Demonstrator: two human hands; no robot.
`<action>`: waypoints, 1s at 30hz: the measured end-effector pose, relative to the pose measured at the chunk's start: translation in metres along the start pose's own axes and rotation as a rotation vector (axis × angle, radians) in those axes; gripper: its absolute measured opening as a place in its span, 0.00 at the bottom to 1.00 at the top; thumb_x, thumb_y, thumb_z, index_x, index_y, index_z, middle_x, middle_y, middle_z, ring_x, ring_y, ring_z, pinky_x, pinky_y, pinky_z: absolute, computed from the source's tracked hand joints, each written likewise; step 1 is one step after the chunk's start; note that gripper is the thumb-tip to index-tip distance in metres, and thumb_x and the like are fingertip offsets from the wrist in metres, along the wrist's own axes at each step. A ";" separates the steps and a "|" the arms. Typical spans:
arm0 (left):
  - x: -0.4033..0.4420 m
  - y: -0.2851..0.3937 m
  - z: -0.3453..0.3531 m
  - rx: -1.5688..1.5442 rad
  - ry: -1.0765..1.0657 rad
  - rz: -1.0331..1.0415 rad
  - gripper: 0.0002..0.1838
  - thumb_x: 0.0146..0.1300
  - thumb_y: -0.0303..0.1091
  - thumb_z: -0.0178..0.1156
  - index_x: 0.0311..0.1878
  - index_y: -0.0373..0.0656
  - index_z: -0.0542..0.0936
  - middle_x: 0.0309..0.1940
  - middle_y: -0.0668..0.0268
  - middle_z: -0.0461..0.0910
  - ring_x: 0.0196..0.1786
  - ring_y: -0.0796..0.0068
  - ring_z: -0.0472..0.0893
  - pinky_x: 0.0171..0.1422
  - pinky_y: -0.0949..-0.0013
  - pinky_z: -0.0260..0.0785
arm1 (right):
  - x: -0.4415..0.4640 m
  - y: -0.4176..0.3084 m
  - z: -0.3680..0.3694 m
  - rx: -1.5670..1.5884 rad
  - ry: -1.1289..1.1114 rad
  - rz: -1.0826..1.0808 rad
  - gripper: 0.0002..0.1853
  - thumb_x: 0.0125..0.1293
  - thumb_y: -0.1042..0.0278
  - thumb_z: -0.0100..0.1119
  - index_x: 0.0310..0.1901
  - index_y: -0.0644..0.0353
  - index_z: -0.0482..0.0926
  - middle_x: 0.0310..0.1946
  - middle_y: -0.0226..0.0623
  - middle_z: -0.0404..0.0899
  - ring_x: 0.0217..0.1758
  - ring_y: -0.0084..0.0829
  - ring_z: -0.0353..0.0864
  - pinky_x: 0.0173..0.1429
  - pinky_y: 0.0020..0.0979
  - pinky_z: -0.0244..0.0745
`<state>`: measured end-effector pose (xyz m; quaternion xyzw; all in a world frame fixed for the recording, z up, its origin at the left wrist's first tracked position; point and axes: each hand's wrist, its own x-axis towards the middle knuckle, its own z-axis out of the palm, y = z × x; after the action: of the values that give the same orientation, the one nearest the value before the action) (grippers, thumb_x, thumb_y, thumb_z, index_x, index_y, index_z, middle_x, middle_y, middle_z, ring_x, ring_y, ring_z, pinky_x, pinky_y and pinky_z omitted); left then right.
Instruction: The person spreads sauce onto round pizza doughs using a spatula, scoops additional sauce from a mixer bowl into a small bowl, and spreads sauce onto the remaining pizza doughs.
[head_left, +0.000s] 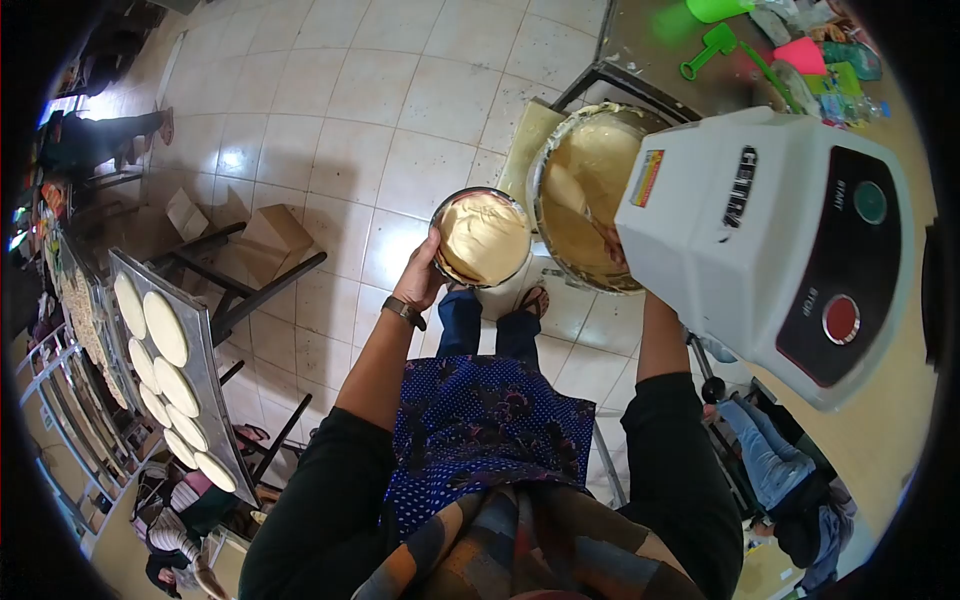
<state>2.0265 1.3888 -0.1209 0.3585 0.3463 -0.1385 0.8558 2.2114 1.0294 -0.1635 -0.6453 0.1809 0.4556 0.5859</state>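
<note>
My left hand [422, 275] grips the rim of a round pan [484, 238] filled with smooth, pale yellow batter. The pan is held above the floor, left of the large metal mixer bowl [541, 215]. My right arm reaches under the white mixer head [740, 215] into that bowl. Only a small part of my right hand [612, 243] shows beside the batter [590, 150], and the mixer head hides the rest; whether its fingers hold something cannot be made out. A pale, batter-coated shape [566, 187] stands out in the bowl.
A tray [215, 400] with several pale flat rounds rests on a dark stand at left. Cardboard boxes [270, 245] lie behind it. A table [645, 45] at upper right bears a green scoop [712, 48] and plastic items. Other people [770, 460] are at the edges.
</note>
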 end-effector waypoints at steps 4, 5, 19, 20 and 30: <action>0.005 -0.002 0.007 0.116 0.060 0.027 0.41 0.62 0.66 0.56 0.67 0.41 0.68 0.61 0.59 0.73 0.62 0.66 0.74 0.59 0.55 0.73 | -0.066 0.016 -0.009 0.111 -0.003 -0.076 0.12 0.65 0.61 0.62 0.44 0.61 0.80 0.24 0.31 0.78 0.18 0.19 0.70 0.19 0.20 0.61; 0.006 -0.003 0.010 0.227 0.100 0.043 0.42 0.62 0.67 0.54 0.67 0.42 0.67 0.62 0.59 0.72 0.63 0.65 0.73 0.60 0.55 0.73 | -0.080 0.021 -0.009 0.140 -0.005 -0.094 0.12 0.65 0.62 0.62 0.45 0.61 0.80 0.24 0.31 0.78 0.18 0.19 0.71 0.20 0.20 0.62; 0.011 -0.035 0.083 0.080 0.088 0.007 0.41 0.59 0.65 0.61 0.64 0.41 0.71 0.59 0.56 0.72 0.59 0.62 0.76 0.54 0.54 0.78 | -0.167 0.053 0.106 -0.664 0.524 -0.956 0.18 0.58 0.81 0.64 0.51 0.55 0.83 0.36 0.35 0.75 0.34 0.29 0.77 0.35 0.30 0.73; 0.012 -0.036 0.086 0.070 0.078 0.009 0.41 0.59 0.66 0.60 0.64 0.41 0.71 0.59 0.56 0.73 0.59 0.62 0.76 0.54 0.54 0.78 | -0.169 0.055 0.106 -0.747 0.566 -1.018 0.20 0.57 0.81 0.63 0.51 0.52 0.83 0.37 0.38 0.73 0.35 0.35 0.76 0.37 0.33 0.75; 0.012 -0.033 0.083 -0.024 0.001 0.020 0.45 0.59 0.71 0.55 0.67 0.41 0.67 0.61 0.53 0.71 0.62 0.58 0.73 0.61 0.48 0.72 | -0.218 0.067 0.032 -0.867 0.503 -0.992 0.17 0.60 0.80 0.64 0.51 0.56 0.82 0.37 0.38 0.73 0.35 0.32 0.76 0.34 0.29 0.73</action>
<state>2.0605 1.3067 -0.1042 0.3518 0.3448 -0.1255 0.8611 2.0345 0.9767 -0.0251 -0.9128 -0.2025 0.0028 0.3547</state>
